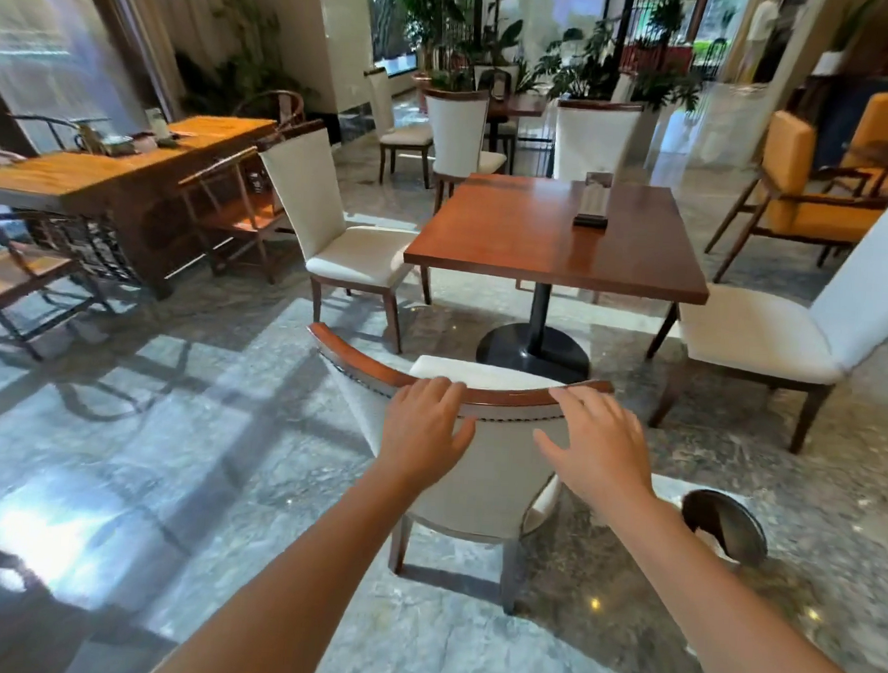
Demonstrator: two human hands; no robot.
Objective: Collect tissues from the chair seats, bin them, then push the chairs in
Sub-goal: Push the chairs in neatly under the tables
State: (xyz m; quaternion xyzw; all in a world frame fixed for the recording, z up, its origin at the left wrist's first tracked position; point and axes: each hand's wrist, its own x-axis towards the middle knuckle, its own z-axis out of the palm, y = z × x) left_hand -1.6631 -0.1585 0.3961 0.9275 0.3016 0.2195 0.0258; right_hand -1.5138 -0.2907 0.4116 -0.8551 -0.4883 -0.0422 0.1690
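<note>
You're on the push-in step, by my read: no tissue shows on any seat in view, so collection and binning look done here, though I can't see all of the near seat. Your left hand (423,428) lies on the wooden top rail of the near chair (481,472), fingers fairly straight and draped over the rail, thumb out on the backrest side, holding nothing. Your right hand (598,442) is spread wide, fingertips at or just touching the rail near its right end; whether the palm bears on it I can't tell. Neither hand is wrapped round the rail yet. The chair sits directly ahead of you, back toward you, seat facing the square wooden surface (555,234), its front edge near the black pedestal base (533,348) but not yet under the top. Next move calls for settling both palms on the rail and pushing evenly straight forward; uneven pressure would likely swing the chair and a leg may catch the pedestal. The left chair (356,252) stands angled with its seat just at the surface's corner. The right chair (771,333) sits pulled out, well off the edge. Both probably need pushing after this. The bin (725,526) stands on the floor just right of your right forearm, near the chair's rear leg; keep clear of it.
</note>
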